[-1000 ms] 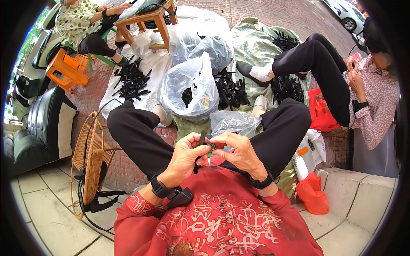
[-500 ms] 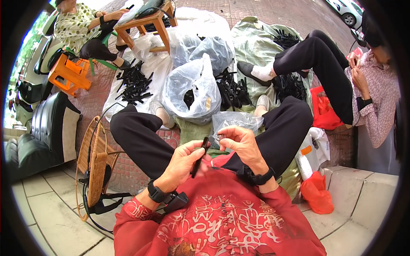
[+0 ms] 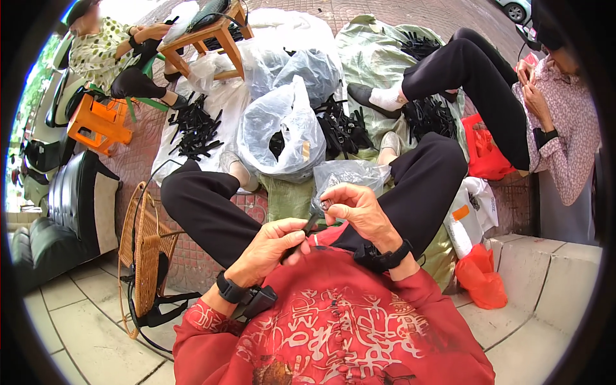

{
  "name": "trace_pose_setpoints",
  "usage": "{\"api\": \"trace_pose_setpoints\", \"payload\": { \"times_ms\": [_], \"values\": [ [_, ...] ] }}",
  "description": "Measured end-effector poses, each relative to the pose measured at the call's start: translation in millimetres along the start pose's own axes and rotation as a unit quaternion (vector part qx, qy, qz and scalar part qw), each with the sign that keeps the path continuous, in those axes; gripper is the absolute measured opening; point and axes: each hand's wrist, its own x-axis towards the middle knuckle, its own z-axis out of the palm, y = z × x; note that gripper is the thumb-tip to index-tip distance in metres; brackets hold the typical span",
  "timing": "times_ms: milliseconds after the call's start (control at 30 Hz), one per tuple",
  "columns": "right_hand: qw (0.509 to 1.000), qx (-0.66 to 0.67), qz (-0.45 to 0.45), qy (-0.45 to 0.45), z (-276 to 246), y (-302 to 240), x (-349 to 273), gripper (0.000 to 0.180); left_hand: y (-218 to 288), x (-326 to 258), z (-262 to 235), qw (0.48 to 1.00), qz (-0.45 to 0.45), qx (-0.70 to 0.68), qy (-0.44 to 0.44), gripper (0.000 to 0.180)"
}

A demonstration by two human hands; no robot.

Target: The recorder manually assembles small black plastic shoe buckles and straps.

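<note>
My left hand pinches a short black strap between thumb and fingers, its upper end tilted toward the right hand. My right hand is closed on a small shiny metal buckle-like piece, held between thumb and fingertip close to the strap's end. Whether strap and metal piece touch, I cannot tell. Between my knees, just beyond the hands, lies a clear plastic bag with small greyish pieces in it.
Black straps lie in piles on white and green sheeting. A large clear bag stands ahead. One person sits at right, another far left. Beside me are a wicker chair, an orange stool and red bags.
The strap has tilted over and come nearer the metal piece as my hands draw together. The whole view has shifted slightly.
</note>
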Motion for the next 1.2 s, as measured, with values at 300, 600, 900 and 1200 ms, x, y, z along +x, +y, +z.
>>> {"api": "trace_pose_setpoints", "payload": {
  "times_ms": [300,600,900,1200],
  "values": [
    [0.998,0.055,0.026,-0.007,2,9,3,0.019,-4,7,-14,0.992,0.004,-0.111,-0.065,0.012],
    [0.980,0.193,0.006,-0.039,8,10,8,0.020,-11,7,-20,0.985,0.003,-0.146,-0.087,0.011],
    [0.991,0.121,0.030,-0.048,13,8,4,0.020,-7,6,-17,0.988,-0.019,-0.133,-0.070,0.006],
    [0.992,0.094,0.046,-0.075,11,9,3,0.018,-8,9,-15,0.988,-0.010,-0.125,-0.090,0.006]
  ]
}}
